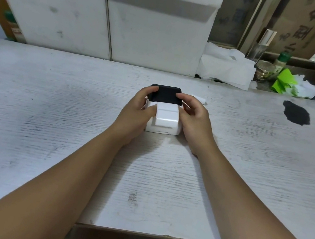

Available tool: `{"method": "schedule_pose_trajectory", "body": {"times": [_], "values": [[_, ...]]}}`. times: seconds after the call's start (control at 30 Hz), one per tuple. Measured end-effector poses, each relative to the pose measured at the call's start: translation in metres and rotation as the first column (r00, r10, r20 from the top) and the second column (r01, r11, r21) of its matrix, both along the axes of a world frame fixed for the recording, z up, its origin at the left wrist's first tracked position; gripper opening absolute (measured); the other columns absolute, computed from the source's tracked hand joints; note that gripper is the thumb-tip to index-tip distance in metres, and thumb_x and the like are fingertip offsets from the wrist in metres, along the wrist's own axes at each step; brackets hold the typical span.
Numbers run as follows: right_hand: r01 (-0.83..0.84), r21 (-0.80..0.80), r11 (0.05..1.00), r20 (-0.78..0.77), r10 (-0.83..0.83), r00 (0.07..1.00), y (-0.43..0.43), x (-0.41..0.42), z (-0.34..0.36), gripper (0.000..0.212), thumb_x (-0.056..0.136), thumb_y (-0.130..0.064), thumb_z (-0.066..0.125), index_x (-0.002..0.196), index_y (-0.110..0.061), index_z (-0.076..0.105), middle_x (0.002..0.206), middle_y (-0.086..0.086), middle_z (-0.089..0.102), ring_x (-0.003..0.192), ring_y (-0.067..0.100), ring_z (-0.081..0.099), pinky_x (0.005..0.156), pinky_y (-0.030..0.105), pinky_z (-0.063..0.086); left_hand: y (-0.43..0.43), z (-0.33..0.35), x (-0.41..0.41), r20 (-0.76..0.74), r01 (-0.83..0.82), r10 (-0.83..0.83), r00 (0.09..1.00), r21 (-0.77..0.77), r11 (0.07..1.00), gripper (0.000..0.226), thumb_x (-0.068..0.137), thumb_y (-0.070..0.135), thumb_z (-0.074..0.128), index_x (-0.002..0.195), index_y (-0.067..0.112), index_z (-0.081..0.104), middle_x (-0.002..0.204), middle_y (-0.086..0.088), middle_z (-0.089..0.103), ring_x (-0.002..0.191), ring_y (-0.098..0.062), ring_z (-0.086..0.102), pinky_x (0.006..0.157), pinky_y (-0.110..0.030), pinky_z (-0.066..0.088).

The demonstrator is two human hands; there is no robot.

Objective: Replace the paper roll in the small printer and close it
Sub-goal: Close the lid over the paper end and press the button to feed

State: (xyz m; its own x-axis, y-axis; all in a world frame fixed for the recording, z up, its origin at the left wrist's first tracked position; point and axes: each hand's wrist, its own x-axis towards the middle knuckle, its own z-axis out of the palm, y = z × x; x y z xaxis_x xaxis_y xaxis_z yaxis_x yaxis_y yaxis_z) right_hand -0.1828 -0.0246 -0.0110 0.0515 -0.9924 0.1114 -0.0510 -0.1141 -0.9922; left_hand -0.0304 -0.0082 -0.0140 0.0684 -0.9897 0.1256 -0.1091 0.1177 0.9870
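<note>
Printer (159, 128) sits mid-counter (48, 122). Our left hand (135, 111) and right hand (193, 119) grip its sides, fingertips curled onto the black lid (165, 94). A paper strip (166, 113) drapes over the front. We judge that uneven pressing could skew it or leave the lid unlatched.

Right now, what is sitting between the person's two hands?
The small printer, its black lid behind and a white paper strip draped over its front. The left hand and right hand grip its sides, in the head view.
</note>
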Motion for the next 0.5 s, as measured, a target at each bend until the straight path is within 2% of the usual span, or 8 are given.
{"method": "schedule_pose_trajectory", "body": {"times": [0.1,0.2,0.27,0.4,0.5], "values": [[0.021,-0.006,1.000,-0.047,-0.022,0.999,0.000,0.002,-0.001,0.026,0.088,-0.015,0.059,0.109,-0.031,0.065,0.120,-0.006,0.066,0.119,0.010,0.057,0.105,0.036,0.045,0.000,-0.005,-0.003,0.104,-0.069,0.071,0.992,-0.023,0.997,0.046,0.084,0.027,0.055,0.128,0.033,0.049,0.130,0.013,0.056,0.116,-0.008,0.055,0.101,-0.034,0.044],[0.057,-0.007,0.998,-0.056,-0.057,0.997,0.003,0.003,0.000,0.025,0.089,-0.019,0.060,0.112,-0.028,0.065,0.121,-0.005,0.066,0.118,0.011,0.058,0.104,0.037,0.046,0.001,-0.005,-0.004,0.123,-0.106,0.110,0.986,-0.037,0.994,0.046,0.089,0.021,0.057,0.133,0.027,0.047,0.133,0.012,0.054,0.118,-0.007,0.052,0.099,-0.025,0.041],[0.082,-0.012,0.997,-0.077,-0.083,0.994,0.006,0.005,0.001,0.027,0.089,-0.023,0.059,0.115,-0.027,0.065,0.121,-0.006,0.067,0.115,0.010,0.059,0.103,0.037,0.046,0.006,-0.002,-0.006,0.152,-0.130,0.135,0.979,-0.043,0.991,0.044,0.089,0.022,0.057,0.133,0.027,0.047,0.128,0.014,0.055,0.111,-0.004,0.053,0.095,-0.021,0.040],[0.144,-0.013,0.989,-0.114,-0.145,0.983,0.022,0.006,0.001,0.031,0.091,-0.024,0.057,0.121,-0.025,0.062,0.120,-0.008,0.066,0.111,0.007,0.059,0.101,0.028,0.046,0.021,0.001,-0.014,0.237,-0.234,0.244,0.940,-0.070,0.970,0.041,0.089,0.023,0.055,0.130,0.026,0.049,0.112,0.015,0.058,0.095,-0.004,0.056,0.081,-0.016,0.041],[0.163,-0.027,0.986,-0.175,-0.165,0.971,0.038,0.004,-0.001,0.035,0.090,-0.026,0.058,0.125,-0.024,0.060,0.122,-0.010,0.064,0.111,0.006,0.058,0.093,0.020,0.044,0.033,0.005,-0.020,0.259,-0.255,0.265,0.929,-0.073,0.964,0.039,0.090,0.025,0.051,0.129,0.026,0.049,0.106,0.015,0.058,0.092,-0.005,0.056,0.079,-0.019,0.042]]}}
